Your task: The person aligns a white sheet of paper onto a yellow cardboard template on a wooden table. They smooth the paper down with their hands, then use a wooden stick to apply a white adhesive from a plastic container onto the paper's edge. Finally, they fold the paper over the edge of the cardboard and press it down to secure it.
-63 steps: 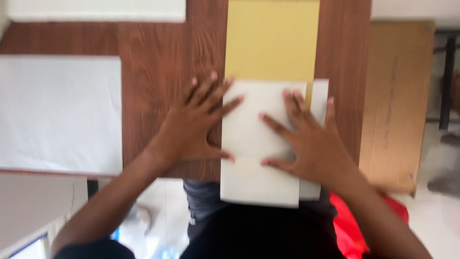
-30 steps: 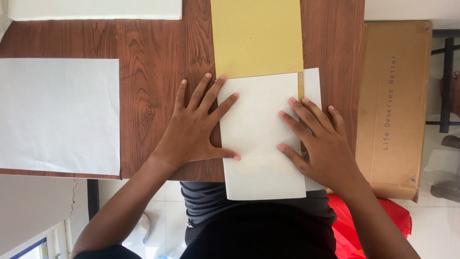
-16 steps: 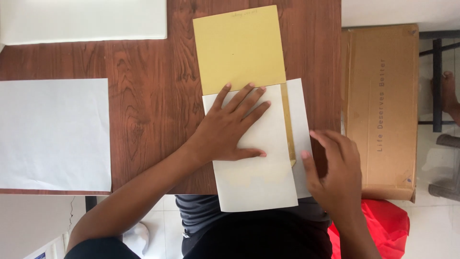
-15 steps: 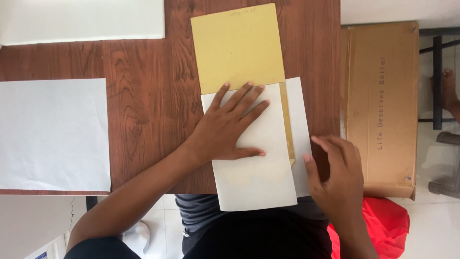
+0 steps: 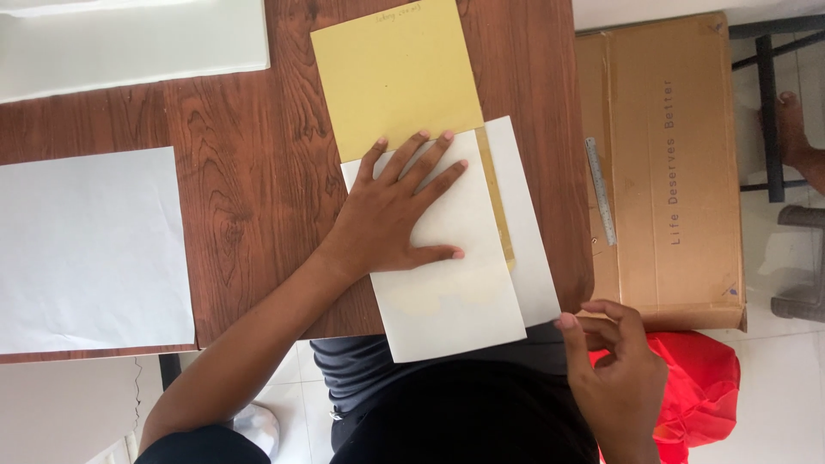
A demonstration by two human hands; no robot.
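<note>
My left hand (image 5: 397, 210) lies flat with fingers spread on a folded white sheet (image 5: 447, 292) that overhangs the near edge of the wooden table (image 5: 249, 215). Under this sheet lies a yellow sheet (image 5: 395, 73) reaching toward the far side, and another white layer (image 5: 528, 232) shows along the right. My right hand (image 5: 614, 369) hovers off the table's near right corner, fingers curled, thumb tip close to the corner of the white layer. I cannot tell whether it pinches the paper.
A large white sheet (image 5: 86, 249) lies at the left, another white sheet (image 5: 129, 43) at the far left. A cardboard box (image 5: 679, 172) with a metal ruler (image 5: 600, 189) on it stands right of the table. A red bag (image 5: 700, 387) lies below it.
My right hand has slid off the white sheet and moved down past the table's near right corner. My left hand has stayed pressed on the sheet.
</note>
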